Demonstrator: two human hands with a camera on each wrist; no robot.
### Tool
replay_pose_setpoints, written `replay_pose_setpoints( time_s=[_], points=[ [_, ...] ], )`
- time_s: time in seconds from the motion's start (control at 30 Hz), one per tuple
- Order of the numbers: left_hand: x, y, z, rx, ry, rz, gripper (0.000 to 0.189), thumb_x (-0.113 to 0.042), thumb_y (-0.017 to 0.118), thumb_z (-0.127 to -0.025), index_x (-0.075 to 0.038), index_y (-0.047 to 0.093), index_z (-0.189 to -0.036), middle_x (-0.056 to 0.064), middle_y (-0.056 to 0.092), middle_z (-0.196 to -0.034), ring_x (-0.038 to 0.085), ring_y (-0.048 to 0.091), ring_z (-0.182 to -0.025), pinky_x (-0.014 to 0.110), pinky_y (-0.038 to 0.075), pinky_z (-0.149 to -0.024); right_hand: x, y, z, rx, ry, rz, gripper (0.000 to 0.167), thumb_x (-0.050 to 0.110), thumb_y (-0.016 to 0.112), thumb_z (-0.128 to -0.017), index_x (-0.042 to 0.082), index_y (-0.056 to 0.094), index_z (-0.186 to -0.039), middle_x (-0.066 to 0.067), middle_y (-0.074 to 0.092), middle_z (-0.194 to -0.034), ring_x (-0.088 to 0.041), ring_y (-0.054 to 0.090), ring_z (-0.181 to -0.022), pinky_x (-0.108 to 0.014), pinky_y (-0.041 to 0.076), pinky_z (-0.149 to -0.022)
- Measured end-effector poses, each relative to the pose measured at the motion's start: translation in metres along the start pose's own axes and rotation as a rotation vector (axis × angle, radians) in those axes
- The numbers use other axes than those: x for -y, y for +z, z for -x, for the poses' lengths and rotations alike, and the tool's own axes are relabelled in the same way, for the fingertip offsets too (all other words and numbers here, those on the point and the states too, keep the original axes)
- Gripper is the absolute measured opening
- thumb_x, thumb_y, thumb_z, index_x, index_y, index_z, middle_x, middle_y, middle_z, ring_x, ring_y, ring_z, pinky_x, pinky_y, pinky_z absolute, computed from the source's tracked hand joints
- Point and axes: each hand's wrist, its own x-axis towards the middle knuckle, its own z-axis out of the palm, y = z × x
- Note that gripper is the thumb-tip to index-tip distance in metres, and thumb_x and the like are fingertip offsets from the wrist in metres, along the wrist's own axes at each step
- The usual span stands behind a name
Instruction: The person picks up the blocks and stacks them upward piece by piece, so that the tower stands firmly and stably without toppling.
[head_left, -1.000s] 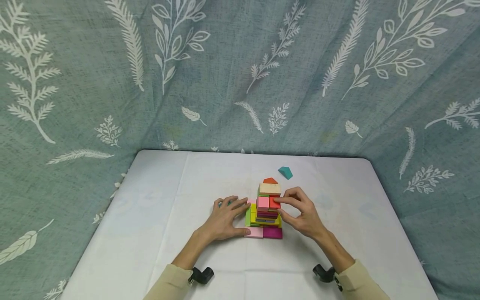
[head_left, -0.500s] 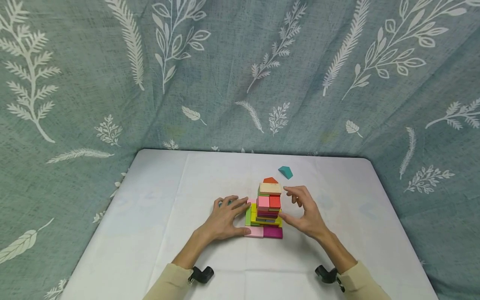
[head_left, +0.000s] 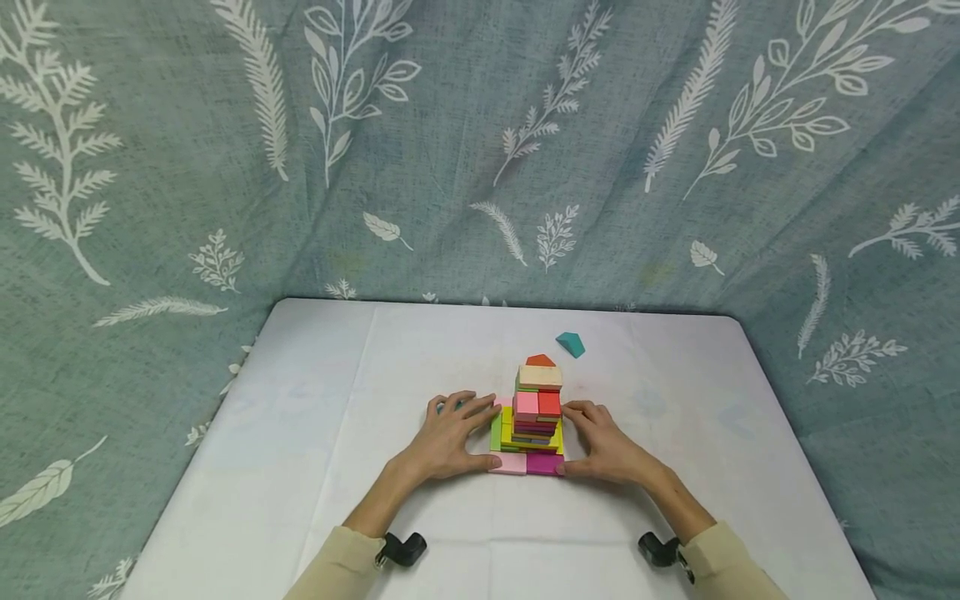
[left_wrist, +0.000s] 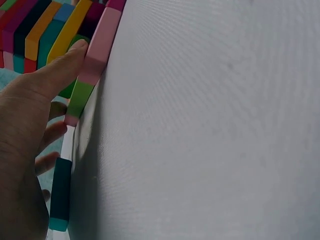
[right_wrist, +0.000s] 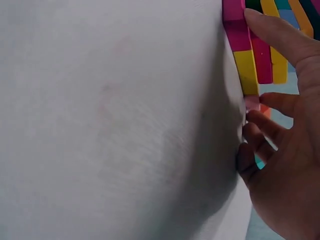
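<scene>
A stepped stack of coloured blocks stands on the table, with a wooden block (head_left: 540, 377) high up and a pink block beside a red block (head_left: 550, 405) lower down. My left hand (head_left: 444, 439) rests along the base's left side, thumb on the front pale pink block (left_wrist: 101, 45) and index finger at the far corner. On the right side, my right hand (head_left: 609, 447) touches the base likewise, its thumb at the front magenta block (head_left: 543, 464) and its index finger near the far pink block (right_wrist: 252, 102). Fingers of both hands are fairly straight.
A teal block (left_wrist: 60, 192) lies by the left hand's outer fingers, mostly hidden in the head view. Another teal block (head_left: 572, 344) lies behind the stack. An orange block (head_left: 540, 360) shows past its top. The white table (head_left: 300, 400) ends at a leaf-patterned curtain (head_left: 450, 150).
My right hand has let go of the red block's side, drawn away rightward, then come down to the base's right side. The left hand and the stack look the same.
</scene>
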Motion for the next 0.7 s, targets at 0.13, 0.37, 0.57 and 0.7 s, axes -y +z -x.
replay_pose_setpoints(
  time_s=[0.13, 0.37, 0.57, 0.7],
  points=[
    [0.007, -0.004, 0.003, -0.028, -0.007, 0.039, 0.094, -0.078, 0.055, -0.085, -0.031, 0.026, -0.161, -0.007, 0.029, -0.164, 0.026, 0.029, -0.145, 0.059, 0.022, -0.110, 0.001, -0.002, 0.000, 0.018, -0.006, 0.033, 0.103, 0.058, 0.087, -0.068, 0.014, 0.045, -0.151, -0.005, 0.041, -0.150, -0.027, 0.036, -0.135, -0.052, 0.042, -0.108],
    [0.039, -0.014, 0.016, -0.118, -0.136, 0.122, 0.082, -0.063, 0.070, -0.085, -0.030, 0.042, -0.154, -0.002, 0.049, -0.148, 0.025, 0.041, -0.133, 0.054, 0.028, -0.106, 0.002, -0.004, 0.000, 0.035, 0.010, 0.028, 0.102, 0.057, 0.087, -0.068, 0.016, 0.044, -0.151, -0.005, 0.040, -0.151, -0.027, 0.035, -0.135, -0.053, 0.041, -0.108],
    [0.061, -0.021, 0.032, -0.160, -0.205, 0.072, 0.054, -0.046, 0.079, -0.084, -0.024, 0.066, -0.132, -0.004, 0.066, -0.117, 0.021, 0.056, -0.111, 0.046, 0.041, -0.091, 0.002, -0.004, -0.002, 0.027, -0.013, 0.031, 0.102, 0.058, 0.086, -0.068, 0.016, 0.044, -0.150, -0.006, 0.040, -0.151, -0.028, 0.036, -0.134, -0.053, 0.041, -0.108],
    [0.064, -0.028, 0.035, -0.238, -0.169, 0.082, 0.040, -0.040, 0.083, -0.083, -0.024, 0.073, -0.118, -0.007, 0.069, -0.108, 0.016, 0.060, -0.100, 0.042, 0.044, -0.084, 0.002, -0.004, -0.003, 0.023, -0.026, 0.033, 0.102, 0.059, 0.086, -0.068, 0.015, 0.044, -0.150, -0.007, 0.040, -0.150, -0.029, 0.036, -0.134, -0.054, 0.042, -0.107]
  ],
)
